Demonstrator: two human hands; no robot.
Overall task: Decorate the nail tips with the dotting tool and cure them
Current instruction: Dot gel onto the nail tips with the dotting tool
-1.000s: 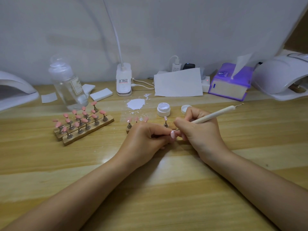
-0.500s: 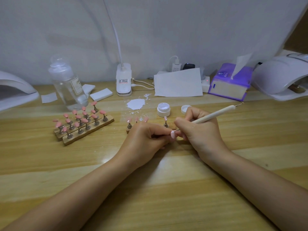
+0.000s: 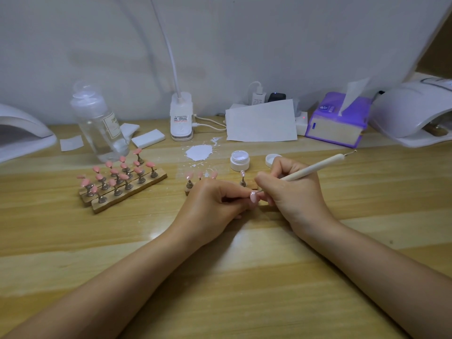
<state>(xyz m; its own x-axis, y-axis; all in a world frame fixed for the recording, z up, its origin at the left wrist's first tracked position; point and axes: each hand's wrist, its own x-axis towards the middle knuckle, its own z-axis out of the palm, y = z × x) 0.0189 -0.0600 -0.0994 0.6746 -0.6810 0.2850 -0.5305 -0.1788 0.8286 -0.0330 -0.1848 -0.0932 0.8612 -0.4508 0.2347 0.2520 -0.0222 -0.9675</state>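
A: So, where's the tip [image 3: 253, 196] relative to the tool [image 3: 315, 169]?

B: Dead centre of the surface [image 3: 220, 277], pinched in the left hand [image 3: 208, 206], whose fingers curl round its small stand; the pink face looks up and toward 3 o'clock. The right hand [image 3: 291, 194] sits just at 3 o'clock of it, closed round the tool in a pen grip.

A: And the tool's long axis?

B: It runs from 2 o'clock, where the far metal end sticks out past the knuckles, down toward 8 o'clock at the tip. The working point seems to meet the tip's upper edge (touching or a hair off, I can't tell). The right hand must do the fine work, I'd say, with the left only steadying.

A: What's hidden?

B: The stand under the tip, behind the left fingers, and most of the near rack [image 3: 254, 186], which both hands cover. Any dots on the tip are too small to read. The jar [image 3: 240, 160] stands open at 12 o'clock, its lid [image 3: 271, 159] beside it. The lamp [image 3: 413, 113] at 2 o'clock is cut by the frame edge (as is the one [image 3: 22, 133] at 10 o'clock).
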